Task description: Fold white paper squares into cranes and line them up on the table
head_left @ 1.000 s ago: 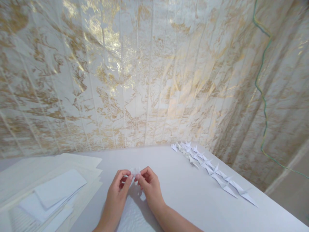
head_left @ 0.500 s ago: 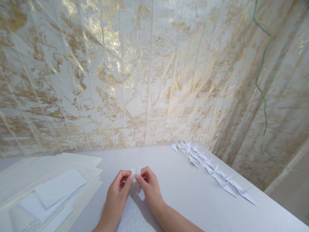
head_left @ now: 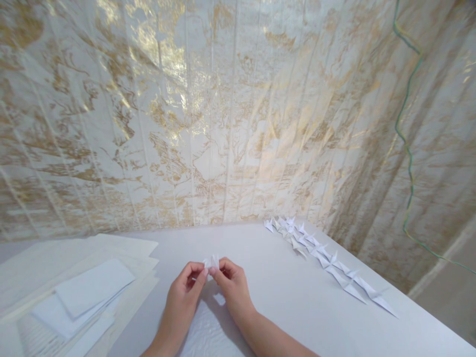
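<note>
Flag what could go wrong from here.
The left hand and right hand pinch a tiny white paper piece, so an uneven pull might tear it. The folded paper figures lie close together near the right edge of the table; a bump could push some off. Loose papers at left lie askew and might slide.

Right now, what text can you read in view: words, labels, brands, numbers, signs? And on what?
Readable text: none.
Sheet at lower left: faint rows of marks, too blurred to read.
Small folded paper between left hand and right hand: no lettering visible.
Folded paper birds: none visible.
Wall covering: gold pattern, no legible letters.
</note>
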### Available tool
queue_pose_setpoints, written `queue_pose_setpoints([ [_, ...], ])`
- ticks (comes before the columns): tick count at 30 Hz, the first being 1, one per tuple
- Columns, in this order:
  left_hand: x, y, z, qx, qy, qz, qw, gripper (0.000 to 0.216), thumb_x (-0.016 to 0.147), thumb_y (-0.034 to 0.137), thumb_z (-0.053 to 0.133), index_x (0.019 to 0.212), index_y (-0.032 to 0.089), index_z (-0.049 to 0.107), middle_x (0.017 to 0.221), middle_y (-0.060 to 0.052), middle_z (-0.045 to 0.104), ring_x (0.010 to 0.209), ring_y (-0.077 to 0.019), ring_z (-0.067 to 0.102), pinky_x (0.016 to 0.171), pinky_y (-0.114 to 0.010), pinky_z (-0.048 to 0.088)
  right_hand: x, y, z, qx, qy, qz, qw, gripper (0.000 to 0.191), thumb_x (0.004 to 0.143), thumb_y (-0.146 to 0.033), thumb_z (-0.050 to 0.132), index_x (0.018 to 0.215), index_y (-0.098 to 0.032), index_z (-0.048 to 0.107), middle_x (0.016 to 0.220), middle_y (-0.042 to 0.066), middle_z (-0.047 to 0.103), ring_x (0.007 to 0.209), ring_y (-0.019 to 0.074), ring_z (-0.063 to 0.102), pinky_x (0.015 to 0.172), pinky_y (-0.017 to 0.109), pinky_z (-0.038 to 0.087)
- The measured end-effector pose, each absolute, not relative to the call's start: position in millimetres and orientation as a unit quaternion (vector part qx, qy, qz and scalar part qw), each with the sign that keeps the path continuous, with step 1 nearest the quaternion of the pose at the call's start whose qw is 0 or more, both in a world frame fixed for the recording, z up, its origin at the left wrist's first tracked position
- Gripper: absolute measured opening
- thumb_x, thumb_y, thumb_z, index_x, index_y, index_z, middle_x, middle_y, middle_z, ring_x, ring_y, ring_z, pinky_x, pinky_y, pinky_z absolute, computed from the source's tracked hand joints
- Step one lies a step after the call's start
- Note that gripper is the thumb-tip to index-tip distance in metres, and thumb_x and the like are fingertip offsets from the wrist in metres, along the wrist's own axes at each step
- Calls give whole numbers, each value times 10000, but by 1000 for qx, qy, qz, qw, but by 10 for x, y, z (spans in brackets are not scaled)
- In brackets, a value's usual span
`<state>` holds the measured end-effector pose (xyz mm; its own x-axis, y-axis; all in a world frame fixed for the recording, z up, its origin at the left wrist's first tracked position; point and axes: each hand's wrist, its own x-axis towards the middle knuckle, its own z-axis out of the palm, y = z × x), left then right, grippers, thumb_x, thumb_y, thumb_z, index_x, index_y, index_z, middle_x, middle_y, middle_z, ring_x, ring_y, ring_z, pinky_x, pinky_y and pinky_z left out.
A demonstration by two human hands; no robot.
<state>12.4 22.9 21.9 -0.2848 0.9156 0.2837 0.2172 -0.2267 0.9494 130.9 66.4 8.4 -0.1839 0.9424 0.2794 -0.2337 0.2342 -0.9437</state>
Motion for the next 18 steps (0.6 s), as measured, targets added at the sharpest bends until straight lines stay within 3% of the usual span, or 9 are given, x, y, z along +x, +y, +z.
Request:
queue_pose_setpoints([
  [7, 118, 253, 162, 527, 538, 593, 284, 292, 790, 516, 615, 729, 232, 582, 694, 32, 605, 683, -188, 589, 665, -278, 451, 1279, 637, 86, -305, -532, 534, 581, 172, 739, -345, 726, 785, -200, 645, 729, 5, 624, 679, 155, 523, 642, 278, 389],
  [11, 114, 264, 136, 530, 533, 592, 291, 279, 799, 496, 617, 724, 232, 567, 695, 39, 599, 689, -182, 592, 673, -272, 452, 1274, 639, 83, -315, -510, 536, 594, 268, 695, -288, 744, 934, -229, 638, 776, -12, 628, 670, 144, 522, 637, 265, 392],
  [15, 126, 275, 135, 527, 528, 593, 302, 249, 793, 470, 623, 755, 235, 550, 710, 40, 608, 702, -182, 606, 678, -272, 466, 1289, 636, 90, -321, -551, 542, 547, 155, 754, -312, 686, 847, -189, 685, 755, 12, 643, 626, 130, 490, 595, 252, 359],
  [18, 152, 276, 142, 531, 522, 589, 314, 227, 793, 453, 612, 799, 236, 549, 742, 28, 624, 734, -194, 624, 699, -286, 485, 1292, 634, 89, -320, -550, 548, 543, 214, 750, -378, 706, 823, -178, 690, 718, 10, 621, 616, 131, 473, 581, 246, 352],
])
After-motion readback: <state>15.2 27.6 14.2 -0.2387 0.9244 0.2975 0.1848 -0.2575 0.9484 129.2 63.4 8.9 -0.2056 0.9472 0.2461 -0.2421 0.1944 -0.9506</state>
